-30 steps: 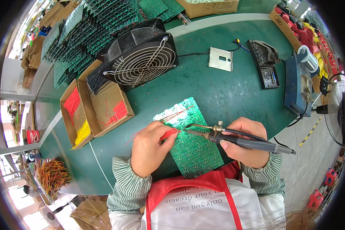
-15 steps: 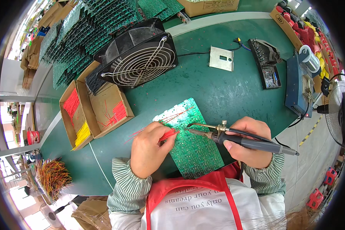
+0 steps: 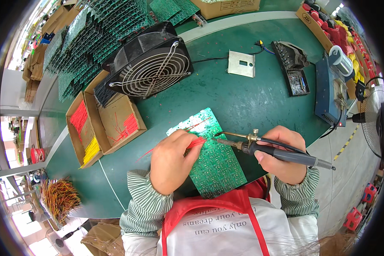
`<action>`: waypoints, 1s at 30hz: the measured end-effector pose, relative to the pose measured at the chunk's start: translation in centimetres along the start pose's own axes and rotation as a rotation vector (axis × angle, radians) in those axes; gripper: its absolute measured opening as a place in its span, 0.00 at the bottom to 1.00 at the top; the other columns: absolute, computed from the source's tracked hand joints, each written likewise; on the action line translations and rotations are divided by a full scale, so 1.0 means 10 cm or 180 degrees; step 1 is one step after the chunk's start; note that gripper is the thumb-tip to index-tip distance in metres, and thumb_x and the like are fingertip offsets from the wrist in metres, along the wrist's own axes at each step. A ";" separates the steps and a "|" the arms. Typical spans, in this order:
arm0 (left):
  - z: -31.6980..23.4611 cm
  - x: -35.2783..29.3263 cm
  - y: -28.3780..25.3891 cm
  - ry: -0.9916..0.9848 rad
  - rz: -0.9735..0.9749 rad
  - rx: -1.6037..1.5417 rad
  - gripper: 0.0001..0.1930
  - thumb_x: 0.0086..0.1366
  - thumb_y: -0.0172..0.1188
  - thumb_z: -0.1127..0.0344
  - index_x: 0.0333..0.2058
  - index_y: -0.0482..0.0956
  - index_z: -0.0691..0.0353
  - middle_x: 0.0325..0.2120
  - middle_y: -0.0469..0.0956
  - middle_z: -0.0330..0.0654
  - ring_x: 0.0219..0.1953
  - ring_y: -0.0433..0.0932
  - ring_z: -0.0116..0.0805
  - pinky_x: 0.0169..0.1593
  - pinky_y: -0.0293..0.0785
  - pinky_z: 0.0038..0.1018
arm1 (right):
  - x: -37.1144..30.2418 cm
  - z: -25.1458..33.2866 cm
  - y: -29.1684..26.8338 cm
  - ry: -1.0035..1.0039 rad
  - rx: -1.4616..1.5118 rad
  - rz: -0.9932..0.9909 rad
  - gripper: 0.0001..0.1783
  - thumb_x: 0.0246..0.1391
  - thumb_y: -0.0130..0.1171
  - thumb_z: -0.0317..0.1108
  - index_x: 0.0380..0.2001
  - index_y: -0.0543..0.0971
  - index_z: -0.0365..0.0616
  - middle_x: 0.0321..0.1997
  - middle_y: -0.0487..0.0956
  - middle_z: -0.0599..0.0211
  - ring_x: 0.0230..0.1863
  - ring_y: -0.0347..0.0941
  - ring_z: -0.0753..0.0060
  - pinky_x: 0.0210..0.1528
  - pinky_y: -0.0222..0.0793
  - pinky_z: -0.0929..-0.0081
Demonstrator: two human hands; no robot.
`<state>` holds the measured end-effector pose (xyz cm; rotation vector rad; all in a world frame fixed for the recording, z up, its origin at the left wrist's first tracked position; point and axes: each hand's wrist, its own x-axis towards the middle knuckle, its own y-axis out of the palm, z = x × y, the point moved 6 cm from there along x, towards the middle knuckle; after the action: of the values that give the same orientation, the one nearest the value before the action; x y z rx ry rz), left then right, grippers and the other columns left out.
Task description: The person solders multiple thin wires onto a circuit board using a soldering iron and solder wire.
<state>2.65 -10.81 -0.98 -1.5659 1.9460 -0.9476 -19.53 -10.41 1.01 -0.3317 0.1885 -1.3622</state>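
Note:
A green circuit board [image 3: 217, 164] lies tilted on the table in front of me. My left hand [image 3: 171, 160] is closed over its left side, pinching a small bundle of red wires [image 3: 196, 143] whose ends point at the board. A few more red wires lie across the board's far part. My right hand [image 3: 283, 155] grips a soldering iron [image 3: 281, 154] with a thin brass solder-feed tube fixed above it. The iron's tip and the tube's end are close to the wire ends; whether they touch the board I cannot tell.
Left stands a cardboard tray [image 3: 115, 147] of red, yellow and black wires. Behind it are a black fan [image 3: 151, 70] and stacked green boards [image 3: 111, 38]. Farther right lie a metal plate [image 3: 241, 64], a black iron holder [image 3: 292, 68] and a blue soldering station [image 3: 330, 91] near a solder spool [image 3: 340, 60].
My left hand has shifted slightly right with the red wires. My right hand has moved a little right with the soldering iron, whose tip has also shifted right. The view has shifted slightly.

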 end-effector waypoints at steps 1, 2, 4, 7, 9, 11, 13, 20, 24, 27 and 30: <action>0.00 0.02 0.03 0.0004 0.0055 -0.0090 0.05 0.52 0.62 0.70 0.28 0.78 0.63 0.24 0.74 0.44 0.26 0.75 0.44 0.30 0.71 0.33 | 0.00 -0.02 -0.01 0.0046 0.0061 -0.0008 0.10 0.38 0.65 0.30 0.25 0.76 0.38 0.20 0.77 0.68 0.20 0.72 0.80 0.24 0.66 0.83; -0.01 0.03 0.04 0.0011 0.0064 -0.0093 0.05 0.52 0.62 0.70 0.28 0.78 0.63 0.24 0.74 0.44 0.26 0.75 0.44 0.30 0.71 0.33 | 0.00 -0.03 -0.01 0.0090 0.0124 -0.0012 0.09 0.38 0.64 0.30 0.24 0.76 0.38 0.20 0.77 0.68 0.20 0.72 0.81 0.25 0.66 0.83; -0.01 0.06 0.07 -0.0041 0.0110 -0.0125 0.05 0.53 0.62 0.69 0.28 0.78 0.63 0.24 0.74 0.44 0.26 0.75 0.44 0.30 0.71 0.33 | 0.00 -0.05 -0.01 0.0130 0.0139 -0.0020 0.09 0.38 0.64 0.29 0.25 0.76 0.38 0.20 0.77 0.68 0.20 0.72 0.81 0.25 0.66 0.83; 0.00 0.06 0.08 -0.0049 0.0091 -0.0145 0.05 0.53 0.62 0.69 0.28 0.78 0.63 0.24 0.74 0.44 0.26 0.75 0.43 0.30 0.71 0.33 | 0.03 -0.05 0.01 0.0155 0.0183 0.0021 0.10 0.38 0.64 0.29 0.25 0.76 0.37 0.21 0.77 0.68 0.21 0.72 0.82 0.25 0.67 0.83; 0.00 0.06 0.09 -0.0022 0.0036 -0.0193 0.05 0.52 0.63 0.71 0.27 0.78 0.65 0.23 0.73 0.43 0.23 0.72 0.38 0.27 0.68 0.29 | 0.03 -0.05 0.02 0.0146 0.0205 0.0062 0.10 0.38 0.64 0.28 0.25 0.76 0.37 0.21 0.77 0.68 0.21 0.72 0.82 0.25 0.67 0.83; 0.00 0.06 0.08 0.0005 -0.0029 -0.0235 0.05 0.52 0.63 0.72 0.26 0.78 0.66 0.21 0.73 0.42 0.19 0.69 0.32 0.24 0.65 0.26 | 0.04 -0.07 0.02 0.0185 0.0274 0.0074 0.10 0.38 0.65 0.29 0.25 0.76 0.37 0.20 0.77 0.69 0.21 0.72 0.82 0.25 0.67 0.83; 0.00 0.06 0.08 -0.0049 -0.0006 -0.0225 0.05 0.52 0.63 0.72 0.26 0.78 0.66 0.21 0.73 0.42 0.19 0.69 0.32 0.23 0.65 0.26 | 0.05 -0.06 0.01 0.0132 0.0213 0.0049 0.10 0.38 0.65 0.29 0.25 0.76 0.37 0.20 0.77 0.68 0.21 0.73 0.82 0.25 0.67 0.82; 0.01 0.05 -0.09 0.0236 -0.0085 -0.0122 0.04 0.52 0.63 0.73 0.27 0.79 0.65 0.22 0.74 0.42 0.21 0.72 0.31 0.25 0.67 0.25 | 0.03 -0.01 -0.07 -0.0030 0.0001 -0.0093 0.10 0.36 0.65 0.29 0.24 0.76 0.39 0.19 0.76 0.68 0.19 0.72 0.80 0.24 0.66 0.83; 0.09 0.02 -0.72 -0.0410 -0.1560 0.1329 0.03 0.53 0.63 0.72 0.27 0.79 0.62 0.24 0.75 0.42 0.25 0.76 0.40 0.28 0.72 0.32 | -0.01 -0.04 -0.11 -0.0055 -0.0091 -0.0110 0.10 0.36 0.65 0.29 0.24 0.76 0.39 0.18 0.76 0.68 0.19 0.72 0.80 0.24 0.66 0.83; -0.14 0.07 -0.40 0.0156 -0.0760 0.0788 0.04 0.53 0.62 0.71 0.29 0.78 0.62 0.24 0.74 0.43 0.25 0.75 0.42 0.29 0.72 0.32 | -0.03 -0.08 -0.13 0.0065 -0.0049 -0.0063 0.10 0.36 0.64 0.29 0.24 0.76 0.38 0.18 0.76 0.68 0.19 0.71 0.81 0.24 0.66 0.83; -0.22 0.10 0.00 0.0376 -0.0234 0.0239 0.04 0.53 0.63 0.73 0.28 0.78 0.64 0.23 0.73 0.44 0.22 0.73 0.37 0.27 0.69 0.29 | -0.05 -0.11 -0.17 0.0180 0.0284 -0.0305 0.10 0.36 0.63 0.29 0.24 0.76 0.38 0.18 0.75 0.69 0.19 0.70 0.82 0.23 0.65 0.83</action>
<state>0.82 -11.26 0.58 -1.5805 1.9187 -1.1539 -21.58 -10.30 0.54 -0.2300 0.1597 -1.4710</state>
